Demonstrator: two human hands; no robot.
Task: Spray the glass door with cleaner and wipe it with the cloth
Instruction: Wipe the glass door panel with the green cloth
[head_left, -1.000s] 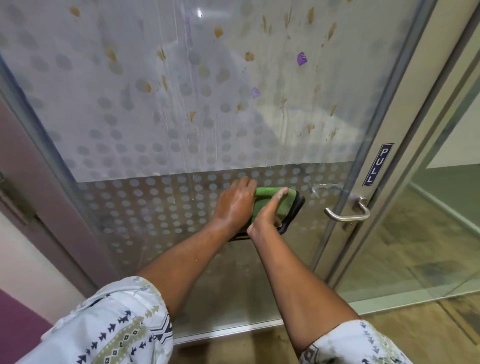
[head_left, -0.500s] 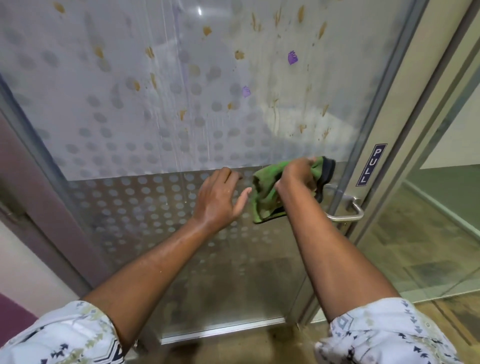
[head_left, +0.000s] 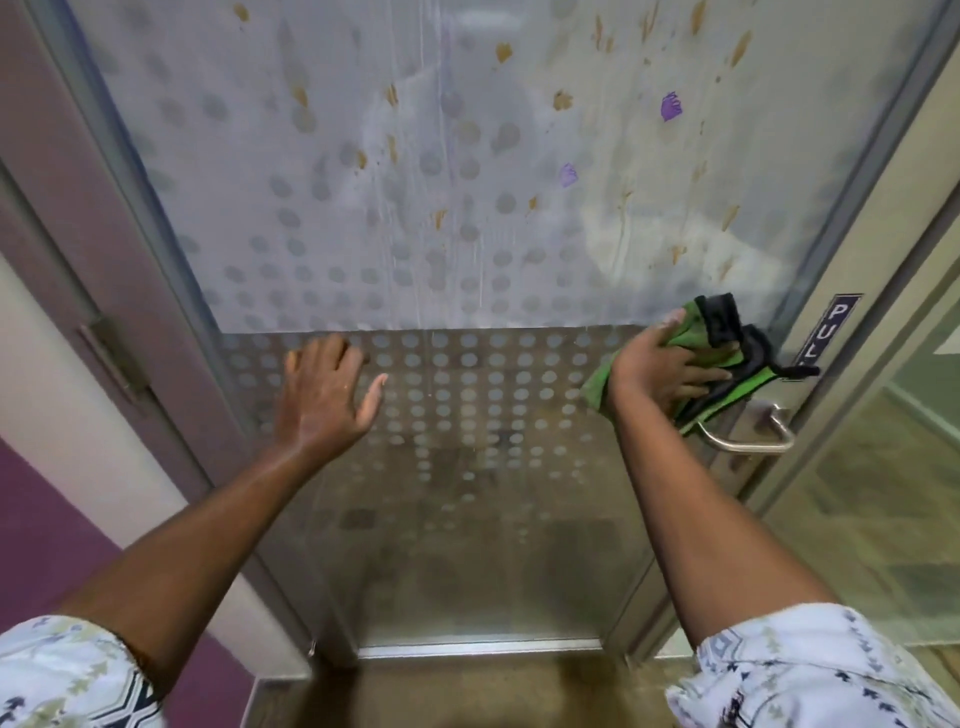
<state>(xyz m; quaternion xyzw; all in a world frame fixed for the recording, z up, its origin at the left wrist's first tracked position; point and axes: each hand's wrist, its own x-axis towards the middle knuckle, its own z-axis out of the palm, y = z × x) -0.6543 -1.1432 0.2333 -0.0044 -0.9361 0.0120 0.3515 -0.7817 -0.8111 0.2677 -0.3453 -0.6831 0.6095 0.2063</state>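
The right hand (head_left: 660, 371) pressed the green cloth (head_left: 727, 364) against the glass door (head_left: 467, 208) at right, fingers clamped on it; the left hand (head_left: 324, 395) lay spread, fingers apart, centre-left.

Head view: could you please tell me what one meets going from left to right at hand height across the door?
Door hinge → left hand → dotted glass door → right hand → green cloth → PULL sign.

Purple wall (head_left: 62, 530), brown floor (head_left: 467, 691)

a metal lever handle (head_left: 748, 434) sits below a purple "pull" sign (head_left: 826, 329).
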